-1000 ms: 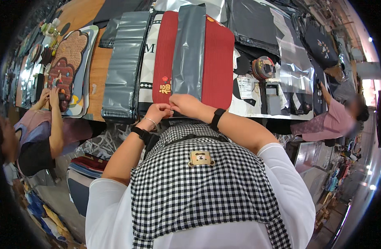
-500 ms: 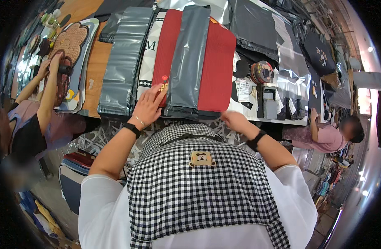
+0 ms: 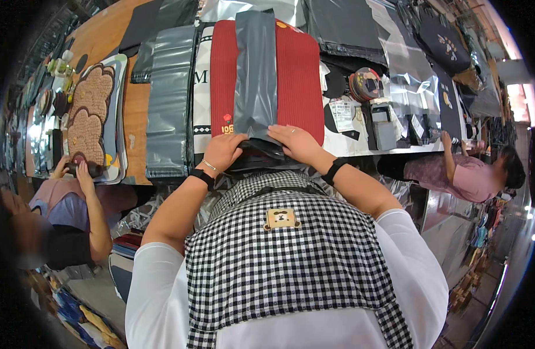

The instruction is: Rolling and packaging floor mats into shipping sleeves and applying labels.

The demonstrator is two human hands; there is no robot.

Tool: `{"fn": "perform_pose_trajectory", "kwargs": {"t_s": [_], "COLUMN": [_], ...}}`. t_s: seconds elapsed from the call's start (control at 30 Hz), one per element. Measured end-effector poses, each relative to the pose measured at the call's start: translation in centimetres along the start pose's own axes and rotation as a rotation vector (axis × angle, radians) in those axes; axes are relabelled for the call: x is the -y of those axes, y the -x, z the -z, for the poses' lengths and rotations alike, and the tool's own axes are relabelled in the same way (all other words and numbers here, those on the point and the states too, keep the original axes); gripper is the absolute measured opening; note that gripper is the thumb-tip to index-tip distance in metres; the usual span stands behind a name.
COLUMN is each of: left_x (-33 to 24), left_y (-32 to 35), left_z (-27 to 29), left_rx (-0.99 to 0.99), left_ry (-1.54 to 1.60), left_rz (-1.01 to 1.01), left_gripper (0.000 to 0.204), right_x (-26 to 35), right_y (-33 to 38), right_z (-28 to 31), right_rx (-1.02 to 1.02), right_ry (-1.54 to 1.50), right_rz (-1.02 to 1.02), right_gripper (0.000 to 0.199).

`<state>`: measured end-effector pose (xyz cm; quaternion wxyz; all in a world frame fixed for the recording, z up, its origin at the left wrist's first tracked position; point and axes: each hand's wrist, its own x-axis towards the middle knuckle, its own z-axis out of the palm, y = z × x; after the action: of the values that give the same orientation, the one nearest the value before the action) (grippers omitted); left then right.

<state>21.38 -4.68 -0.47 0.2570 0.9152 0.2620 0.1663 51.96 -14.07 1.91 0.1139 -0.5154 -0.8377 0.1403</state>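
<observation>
A narrow grey plastic bag [image 3: 256,70] lies lengthwise over a red ribbed mat [image 3: 300,87], which shows on both sides of it. At the bag's near end, my left hand [image 3: 222,152] grips the left corner, with its fingertips on the plastic. My right hand [image 3: 300,144] holds the right corner, thumb and fingers closed on the edge. Between the hands the bag's near edge gapes a little, with dark plastic in the gap. A small red and yellow figure [image 3: 227,124] on the mat shows beside my left hand.
Left of the mat are a white patterned mat [image 3: 202,93] and a stack of grey plastic bags [image 3: 170,104]. To the right lie a label sheet [image 3: 341,116], round coasters [image 3: 366,84] and a grey box [image 3: 385,131]. Co-workers stand at left [image 3: 75,215] and right [image 3: 471,174].
My hands have come closer together and now both hold the bag's near end. Before, my left hand lay spread on the mat and my right was at its near right corner.
</observation>
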Motion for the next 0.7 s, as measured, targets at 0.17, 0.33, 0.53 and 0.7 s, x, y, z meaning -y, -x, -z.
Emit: {"fn": "perform_pose_trajectory", "kwargs": {"t_s": [0.17, 0.33, 0.53, 0.7], "left_x": [-4.1, 0.2, 2.7, -3.7], "left_y": [-2.4, -5.1, -6.5, -5.6], "left_z": [2.2, -2.2, -2.2, 1.5], "left_rx": [-0.209, -0.4, -0.641, -0.32], "left_ry": [0.238, 0.497, 0.922, 0.004], "left_rz": [0.284, 0.682, 1.083, 0.052], "left_gripper": [0.021, 0.035, 0.031, 0.035], "right_x": [-0.5, -1.9, -1.7, -0.2], "right_y": [0.0, -1.7, -4.1, -3.0], "right_z": [0.0, -2.2, -0.7, 3.9], "right_rx": [0.123, 0.232, 0.434, 0.057], "right_ry": [-0.752, -1.205, -0.874, -0.517], "right_rz": [-0.48, -0.879, -0.985, -0.786], "right_gripper": [0.023, 0.053, 0.059, 0.038]}}
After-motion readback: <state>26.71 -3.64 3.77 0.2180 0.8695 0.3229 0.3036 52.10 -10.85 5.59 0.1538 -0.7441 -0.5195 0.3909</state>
